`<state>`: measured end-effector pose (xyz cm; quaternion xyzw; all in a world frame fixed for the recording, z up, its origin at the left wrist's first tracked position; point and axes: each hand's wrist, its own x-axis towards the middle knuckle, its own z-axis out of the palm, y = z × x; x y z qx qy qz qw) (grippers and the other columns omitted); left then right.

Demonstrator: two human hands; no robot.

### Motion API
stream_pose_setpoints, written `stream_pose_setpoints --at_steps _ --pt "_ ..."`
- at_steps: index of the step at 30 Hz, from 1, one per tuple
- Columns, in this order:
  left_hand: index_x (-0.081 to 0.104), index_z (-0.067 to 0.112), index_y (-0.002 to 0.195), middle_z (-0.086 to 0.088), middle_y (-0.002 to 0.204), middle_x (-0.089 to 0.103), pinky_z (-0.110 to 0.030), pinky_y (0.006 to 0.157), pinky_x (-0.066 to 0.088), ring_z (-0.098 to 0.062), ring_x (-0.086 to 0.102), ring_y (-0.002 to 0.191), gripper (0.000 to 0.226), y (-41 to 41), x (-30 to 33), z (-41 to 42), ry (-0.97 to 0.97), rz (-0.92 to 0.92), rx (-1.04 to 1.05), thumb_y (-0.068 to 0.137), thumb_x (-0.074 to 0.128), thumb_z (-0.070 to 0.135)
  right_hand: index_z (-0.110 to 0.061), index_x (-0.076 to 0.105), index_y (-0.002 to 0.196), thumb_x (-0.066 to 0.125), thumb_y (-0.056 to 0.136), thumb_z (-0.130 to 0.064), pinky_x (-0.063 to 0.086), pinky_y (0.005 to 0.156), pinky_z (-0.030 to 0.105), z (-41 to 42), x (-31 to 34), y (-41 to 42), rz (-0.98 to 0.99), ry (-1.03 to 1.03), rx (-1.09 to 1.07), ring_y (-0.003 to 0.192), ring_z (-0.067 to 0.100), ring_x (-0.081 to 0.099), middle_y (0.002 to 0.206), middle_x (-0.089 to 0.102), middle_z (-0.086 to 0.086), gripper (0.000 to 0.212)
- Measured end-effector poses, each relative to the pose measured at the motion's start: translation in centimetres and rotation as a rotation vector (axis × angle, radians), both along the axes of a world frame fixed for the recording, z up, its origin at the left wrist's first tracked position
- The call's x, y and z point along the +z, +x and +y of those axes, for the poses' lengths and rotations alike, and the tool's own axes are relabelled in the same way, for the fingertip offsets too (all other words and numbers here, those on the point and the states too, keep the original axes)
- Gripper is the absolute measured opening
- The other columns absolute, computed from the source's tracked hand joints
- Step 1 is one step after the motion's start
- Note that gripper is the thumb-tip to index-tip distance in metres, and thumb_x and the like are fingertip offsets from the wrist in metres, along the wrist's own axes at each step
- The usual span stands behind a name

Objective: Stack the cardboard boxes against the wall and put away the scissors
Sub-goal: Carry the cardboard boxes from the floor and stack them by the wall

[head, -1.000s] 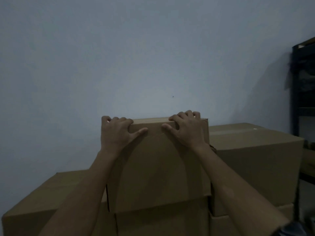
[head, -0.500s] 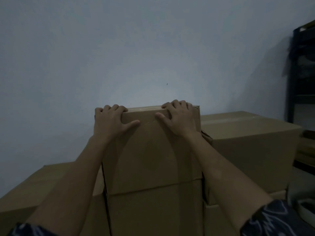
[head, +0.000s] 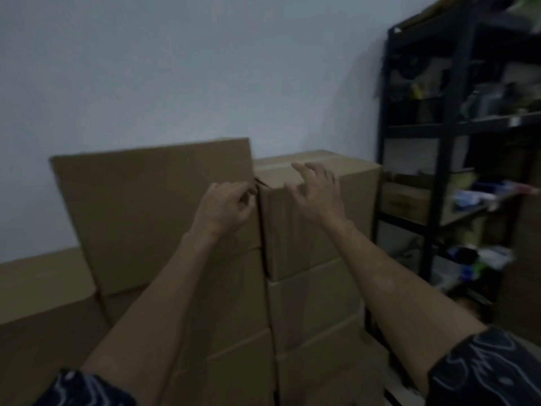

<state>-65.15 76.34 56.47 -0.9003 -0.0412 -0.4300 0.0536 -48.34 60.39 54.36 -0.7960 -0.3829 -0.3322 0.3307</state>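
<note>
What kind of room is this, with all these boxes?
Probably a storeroom: plain cardboard boxes stacked against a bare wall, and a black metal shelving rack crowded with assorted goods.

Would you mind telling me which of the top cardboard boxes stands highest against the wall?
The left top box, beside the left hand; its upper edge rises above the right top box.
</note>
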Motion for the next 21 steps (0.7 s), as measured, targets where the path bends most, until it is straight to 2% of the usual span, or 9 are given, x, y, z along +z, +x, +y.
stream_pose_setpoints --at_steps 2,4,6,8,12,15,21 --pt "0.066 0.026 0.107 0.007 0.095 0.072 -0.039 0.081 0.051 -0.019 0.067 0.089 0.033 3.1 -2.3 -3.8 -0.049 0.055 -0.123 0.084 0.046 0.04 -0.033 0.043 0.146 0.04 0.098 -0.06 0.021 0.113 0.043 -5.9 -2.6 1.9 0.077 -0.082 -0.082 0.141 0.026 0.032 0.146 0.044 0.005 0.055" --pt "0.06 0.022 0.123 0.001 0.112 0.069 -0.041 0.093 0.049 -0.021 0.064 0.108 0.049 5.9 -4.2 -6.9 -0.076 0.133 -0.18 0.084 0.042 0.046 -0.033 0.037 0.15 0.036 0.098 -0.062 0.018 0.116 0.044 -11.1 -4.9 3.4 0.166 -0.139 -0.129 0.145 0.026 0.024 0.151 0.039 0.005 0.059" --pt "0.048 0.021 0.139 -0.006 0.133 0.059 -0.043 0.107 0.039 -0.025 0.05 0.13 0.063 9.8 -6.4 -11.9 -0.105 0.232 -0.209 0.085 0.039 0.052 -0.035 0.031 0.152 0.033 0.098 -0.065 0.016 0.118 0.046 -18.0 -7.5 5.2 0.255 -0.188 -0.24 0.148 0.026 0.019 0.155 0.035 0.005 0.062" --pt "0.038 0.022 0.146 -0.008 0.144 0.049 -0.043 0.113 0.032 -0.027 0.037 0.14 0.072 13.0 -8.0 -16.9 -0.127 0.334 -0.252 0.084 0.035 0.059 -0.035 0.027 0.154 0.033 0.096 -0.067 0.017 0.119 0.048 -24.6 -9.8 6.5 0.349 -0.222 -0.32 0.149 0.027 0.016 0.157 0.032 0.005 0.066" --pt "0.028 0.024 0.15 -0.005 0.152 0.038 -0.042 0.117 0.023 -0.025 0.026 0.145 0.066 19.0 -11.0 -28.1 -0.181 0.48 -0.381 0.094 0.046 0.053 -0.034 0.023 0.155 0.032 0.094 -0.071 0.02 0.117 0.051 -38.0 -13.6 8.5 0.481 -0.273 -0.361 0.148 0.029 0.018 0.157 0.029 0.007 0.072" --pt "0.025 0.027 0.15 -0.003 0.154 0.035 -0.041 0.115 0.023 -0.024 0.023 0.146 0.066 22.3 -13.9 -36.2 -0.199 0.56 -0.434 0.094 0.047 0.054 -0.035 0.021 0.155 0.032 0.094 -0.072 0.021 0.115 0.052 -47.1 -16.2 10.1 0.562 -0.302 -0.421 0.148 0.029 0.019 0.157 0.029 0.007 0.072" --pt "0.03 0.025 0.149 -0.004 0.149 0.041 -0.042 0.109 0.035 -0.025 0.038 0.136 0.069 28.4 -21.3 -53.4 -0.247 0.783 -0.534 0.091 0.043 0.06 -0.034 0.016 0.157 0.031 0.092 -0.075 0.018 0.115 0.053 -63.2 -22.0 11.8 0.78 -0.269 -0.595 0.149 0.029 0.013 0.159 0.025 0.01 0.078"
